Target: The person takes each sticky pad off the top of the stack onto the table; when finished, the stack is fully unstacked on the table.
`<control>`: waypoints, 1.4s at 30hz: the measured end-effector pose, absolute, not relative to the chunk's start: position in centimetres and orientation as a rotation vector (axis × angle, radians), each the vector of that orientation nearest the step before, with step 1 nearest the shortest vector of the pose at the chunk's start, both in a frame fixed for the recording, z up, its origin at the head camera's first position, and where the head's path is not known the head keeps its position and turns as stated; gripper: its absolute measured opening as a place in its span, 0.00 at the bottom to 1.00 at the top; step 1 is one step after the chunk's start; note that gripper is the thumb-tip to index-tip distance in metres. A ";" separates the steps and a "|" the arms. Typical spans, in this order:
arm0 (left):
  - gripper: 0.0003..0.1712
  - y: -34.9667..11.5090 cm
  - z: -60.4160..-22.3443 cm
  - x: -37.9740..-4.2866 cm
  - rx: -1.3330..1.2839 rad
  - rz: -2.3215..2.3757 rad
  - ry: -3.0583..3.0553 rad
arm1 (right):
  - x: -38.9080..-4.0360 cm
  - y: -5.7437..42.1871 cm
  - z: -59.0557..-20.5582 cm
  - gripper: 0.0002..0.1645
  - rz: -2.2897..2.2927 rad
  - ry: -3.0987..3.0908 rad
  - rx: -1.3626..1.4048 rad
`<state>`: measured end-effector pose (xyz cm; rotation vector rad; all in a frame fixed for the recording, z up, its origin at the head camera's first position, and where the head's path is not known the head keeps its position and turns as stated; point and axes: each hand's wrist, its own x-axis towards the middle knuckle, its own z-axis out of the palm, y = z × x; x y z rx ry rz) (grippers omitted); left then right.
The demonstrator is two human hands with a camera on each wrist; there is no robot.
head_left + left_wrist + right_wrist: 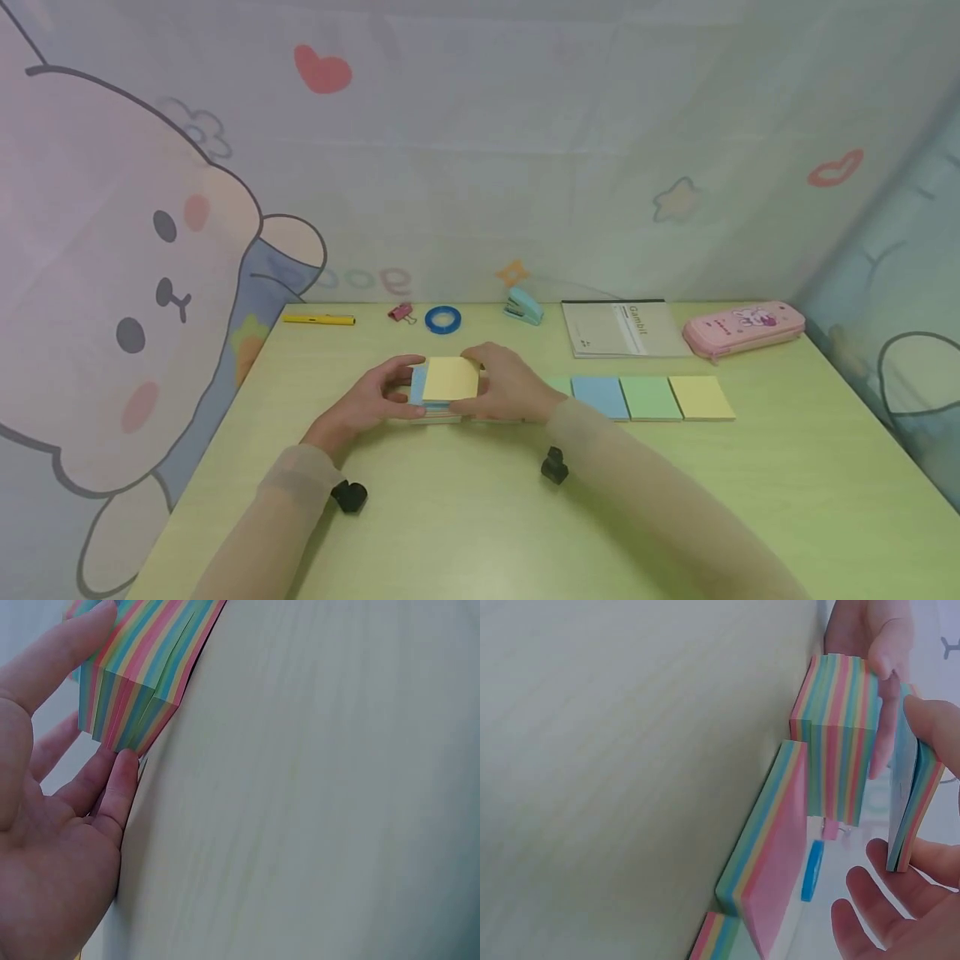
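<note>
A tall stack of sticky note pads, striped in pink, yellow, green and blue along its edges, stands on the table. My left hand holds it at its left side, thumb on the near face and fingers round the far side. Just above the stack, my right hand pinches a sticky note pad with a yellow top between thumb and fingers. In the right wrist view this held pad is tilted and apart from the stack. Beside the stack lies a pink-topped pad, mostly hidden by my right hand in the head view.
Right of my hands, a row holds blue, green and yellow pads. Along the back lie a yellow pen, pink binder clip, blue tape roll, stapler, notebook and pink pencil case.
</note>
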<state>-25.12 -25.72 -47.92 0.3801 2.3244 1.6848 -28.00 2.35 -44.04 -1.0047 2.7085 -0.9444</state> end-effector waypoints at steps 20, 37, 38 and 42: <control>0.48 -26.0 -48.1 -25.4 0.375 1.683 2.332 | -20.4 10.1 -43.5 0.44 -0.873 2.689 -1.023; 0.48 -25.9 -48.1 -25.5 0.399 1.690 2.321 | -18.1 11.2 -45.6 0.50 -0.601 2.735 -1.026; 0.48 -25.8 -48.1 -25.5 0.401 1.688 2.322 | -18.1 11.5 -45.7 0.51 -0.598 2.733 -1.028; 0.48 -25.8 -48.0 -25.6 0.406 1.683 2.325 | -18.2 12.4 -45.8 0.50 -0.615 2.736 -1.044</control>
